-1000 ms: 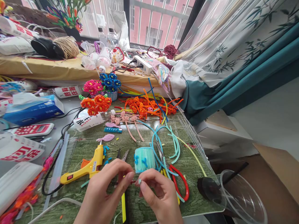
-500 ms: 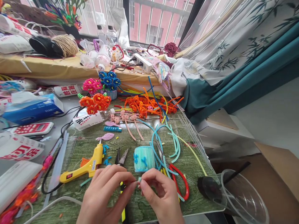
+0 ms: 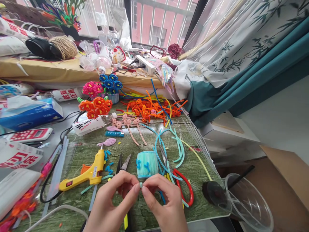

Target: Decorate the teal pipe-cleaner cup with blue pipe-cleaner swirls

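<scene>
My left hand (image 3: 118, 196) and my right hand (image 3: 163, 199) meet fingertip to fingertip, both pinching a tiny pale-turquoise piece of pipe cleaner (image 3: 141, 185). Fingers cover most of it. Just beyond them stands a small turquoise pot (image 3: 151, 161) wound from pipe cleaner, with blue bits on its side. Red-handled scissors (image 3: 191, 188) lie right of my right hand, among loose turquoise pipe cleaners (image 3: 181, 151). Behind my left hand, dark scissors (image 3: 125, 162) lie with blades apart, their handles partly hidden. Further left rests a yellow glue gun (image 3: 95, 170), near several short blue pieces (image 3: 109, 168).
A clear plastic cup (image 3: 251, 206) sits at the table's right edge. Orange pipe cleaners (image 3: 145, 108) are heaped at the back, beside orange pipe-cleaner flowers (image 3: 95, 106) and a bottle (image 3: 88, 125). A white cable (image 3: 62, 207) runs along the front left.
My left hand has shifted slightly, its fingers more bunched, and the turquoise piece now sits squarely between both hands' fingertips. The view has shifted a little.
</scene>
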A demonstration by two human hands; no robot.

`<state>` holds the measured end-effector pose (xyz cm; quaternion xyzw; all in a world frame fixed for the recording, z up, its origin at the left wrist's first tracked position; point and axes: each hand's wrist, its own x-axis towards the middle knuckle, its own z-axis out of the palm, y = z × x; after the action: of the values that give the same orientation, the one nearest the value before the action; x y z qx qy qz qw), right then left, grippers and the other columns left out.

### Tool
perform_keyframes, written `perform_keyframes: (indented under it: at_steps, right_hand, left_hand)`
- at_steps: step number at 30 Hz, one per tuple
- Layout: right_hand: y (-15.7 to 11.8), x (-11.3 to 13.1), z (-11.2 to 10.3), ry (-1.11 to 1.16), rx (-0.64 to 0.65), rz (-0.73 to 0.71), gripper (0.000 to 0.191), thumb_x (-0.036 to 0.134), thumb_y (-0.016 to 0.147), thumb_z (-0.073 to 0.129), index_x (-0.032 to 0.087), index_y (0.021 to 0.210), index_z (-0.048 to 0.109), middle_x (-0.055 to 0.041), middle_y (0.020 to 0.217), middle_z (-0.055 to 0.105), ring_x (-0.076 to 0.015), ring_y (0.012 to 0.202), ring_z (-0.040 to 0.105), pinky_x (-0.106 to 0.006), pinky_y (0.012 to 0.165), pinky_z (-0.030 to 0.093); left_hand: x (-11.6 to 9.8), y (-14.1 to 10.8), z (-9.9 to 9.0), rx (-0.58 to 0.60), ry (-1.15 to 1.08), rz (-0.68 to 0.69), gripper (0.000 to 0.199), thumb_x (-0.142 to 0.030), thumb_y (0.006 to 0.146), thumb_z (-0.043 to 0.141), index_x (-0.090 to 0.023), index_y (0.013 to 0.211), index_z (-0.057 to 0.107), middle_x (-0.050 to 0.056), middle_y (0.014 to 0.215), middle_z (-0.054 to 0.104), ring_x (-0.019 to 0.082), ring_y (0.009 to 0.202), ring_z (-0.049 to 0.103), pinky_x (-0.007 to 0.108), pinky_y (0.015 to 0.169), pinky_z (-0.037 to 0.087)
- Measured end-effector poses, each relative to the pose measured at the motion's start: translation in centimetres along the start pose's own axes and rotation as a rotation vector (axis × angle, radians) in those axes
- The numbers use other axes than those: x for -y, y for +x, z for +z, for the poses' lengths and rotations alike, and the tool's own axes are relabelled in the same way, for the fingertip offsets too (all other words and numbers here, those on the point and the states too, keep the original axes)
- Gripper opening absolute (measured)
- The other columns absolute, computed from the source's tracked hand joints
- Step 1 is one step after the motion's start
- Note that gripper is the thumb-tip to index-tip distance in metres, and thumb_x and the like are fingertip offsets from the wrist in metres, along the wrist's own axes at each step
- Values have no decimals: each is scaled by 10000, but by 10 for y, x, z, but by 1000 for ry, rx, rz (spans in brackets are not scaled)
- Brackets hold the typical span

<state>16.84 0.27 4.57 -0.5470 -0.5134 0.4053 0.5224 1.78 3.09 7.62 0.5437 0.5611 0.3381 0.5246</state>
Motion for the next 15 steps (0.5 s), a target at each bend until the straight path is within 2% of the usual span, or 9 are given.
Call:
perform_keyframes:
  at_steps: [3,5,6,7,9,10,12,15]
  right_hand:
    - [-1,-5,-9,-44,-69,5,200,368,954,682,246,810,749,-2,815,722,-161,767,670,-229,712,511]
    - [-1,-12,-18,-155,-151,-15,110,370,945,701,292,973,773,-11,1030,752,-186,952,704,-249,847,523]
    - [0,-17,-23,-222,-174,-30,182,373,925,728,322,1097,757,-17,1199,734,-214,1116,685,-280,962,506]
    - [1,-22,-27,-273,-165,-41,348,387,895,765,353,1236,707,-20,1365,673,-248,1276,623,-323,1057,470]
    - [6,-32,-33,-327,-68,-18,716,385,828,836,399,1470,518,-25,1606,477,-300,1479,447,-427,1184,384]
    - [8,-36,-35,-339,-9,7,864,366,793,868,407,1534,425,-29,1662,395,-311,1526,378,-469,1215,350]
    - [14,-41,-36,-359,97,85,1038,286,753,894,402,1595,299,-34,1713,294,-311,1575,278,-527,1254,287]
    - [24,-41,-32,-357,163,166,1049,146,731,851,362,1599,304,-47,1696,333,-298,1583,261,-550,1273,241]
  left_hand:
    - [3,3,-4,57,-116,-114,433,-633,780,734,-207,732,677,-5,727,596,151,707,516,228,641,424]
    - [3,3,-5,49,-197,-184,470,-656,739,774,-197,734,674,-12,731,572,133,707,479,213,637,400]
    - [3,3,-4,38,-237,-217,488,-666,727,785,-192,737,670,-21,720,549,118,694,444,202,627,375]
    - [2,3,-4,32,-276,-249,516,-683,706,796,-185,727,661,-31,684,519,104,665,402,194,606,341]
    - [3,4,-2,40,-357,-311,583,-722,650,814,-174,680,616,-55,578,451,82,590,337,195,567,273]
    - [4,5,0,53,-398,-341,610,-736,617,824,-176,648,582,-67,523,413,72,546,314,200,549,248]
    - [6,7,1,80,-474,-391,631,-729,574,843,-196,597,506,-89,453,347,58,475,280,211,521,226]
    - [9,8,2,92,-537,-421,608,-677,593,847,-216,571,450,-92,446,326,53,443,249,223,496,223]
